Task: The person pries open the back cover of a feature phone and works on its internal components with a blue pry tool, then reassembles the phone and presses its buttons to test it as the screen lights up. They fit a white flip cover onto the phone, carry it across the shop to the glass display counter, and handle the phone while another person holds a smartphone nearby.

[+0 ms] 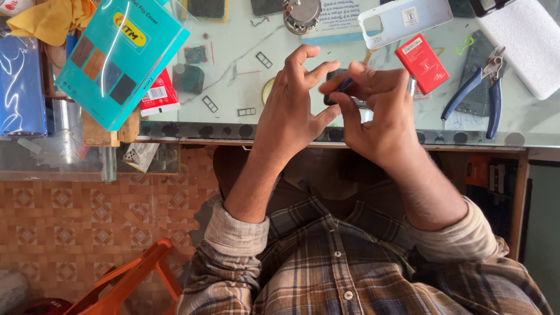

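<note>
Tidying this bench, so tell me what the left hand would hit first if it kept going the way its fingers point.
The left hand, fingers aimed up and right, would probably first meet the small dark part pinched by the right hand. Depth is unclear.

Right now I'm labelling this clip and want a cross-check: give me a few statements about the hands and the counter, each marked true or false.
1. Both hands meet over a small dark object above the glass counter. True.
2. The left hand grips the blue-handled pliers. False: the pliers lie untouched on the counter, beyond the right hand.
3. A red box lies just past the right hand. True.
4. The pale phone cover is in the right hand. False: it lies on the counter beyond both hands.
5. A teal package lies at the counter's left side. True.
</note>
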The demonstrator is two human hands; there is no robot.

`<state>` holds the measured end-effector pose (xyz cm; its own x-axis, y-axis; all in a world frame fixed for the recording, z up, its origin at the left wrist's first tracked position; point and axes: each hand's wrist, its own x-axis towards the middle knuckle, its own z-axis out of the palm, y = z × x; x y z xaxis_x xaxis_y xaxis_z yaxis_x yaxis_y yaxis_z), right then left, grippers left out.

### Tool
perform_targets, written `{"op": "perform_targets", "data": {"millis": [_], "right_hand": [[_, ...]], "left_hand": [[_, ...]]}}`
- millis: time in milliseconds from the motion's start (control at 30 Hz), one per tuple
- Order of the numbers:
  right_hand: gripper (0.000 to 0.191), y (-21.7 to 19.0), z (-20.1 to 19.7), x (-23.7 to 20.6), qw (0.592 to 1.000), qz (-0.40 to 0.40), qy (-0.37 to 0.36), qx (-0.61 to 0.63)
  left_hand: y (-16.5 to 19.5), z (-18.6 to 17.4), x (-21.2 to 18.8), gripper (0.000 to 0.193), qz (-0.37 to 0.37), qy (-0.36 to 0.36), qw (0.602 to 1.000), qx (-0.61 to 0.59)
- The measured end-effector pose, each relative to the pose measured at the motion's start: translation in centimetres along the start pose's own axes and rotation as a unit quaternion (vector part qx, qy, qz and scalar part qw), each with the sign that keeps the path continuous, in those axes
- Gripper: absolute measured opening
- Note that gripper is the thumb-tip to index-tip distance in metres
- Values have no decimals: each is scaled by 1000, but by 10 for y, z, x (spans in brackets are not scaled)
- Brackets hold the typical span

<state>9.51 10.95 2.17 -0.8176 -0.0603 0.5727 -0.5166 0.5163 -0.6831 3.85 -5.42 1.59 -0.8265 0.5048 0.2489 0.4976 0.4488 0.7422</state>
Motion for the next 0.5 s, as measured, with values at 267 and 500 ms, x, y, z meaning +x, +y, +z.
{"op": "perform_targets", "data": {"millis": [267, 500], "right_hand": [[55, 4, 1, -5, 999, 3, -4, 37], [68, 9, 6, -9, 997, 9, 66, -24]], "left_hand": [[-6, 3, -3, 71, 8, 8, 1000, 6], [-7, 2, -7, 85, 6, 25, 1000, -18]]}}
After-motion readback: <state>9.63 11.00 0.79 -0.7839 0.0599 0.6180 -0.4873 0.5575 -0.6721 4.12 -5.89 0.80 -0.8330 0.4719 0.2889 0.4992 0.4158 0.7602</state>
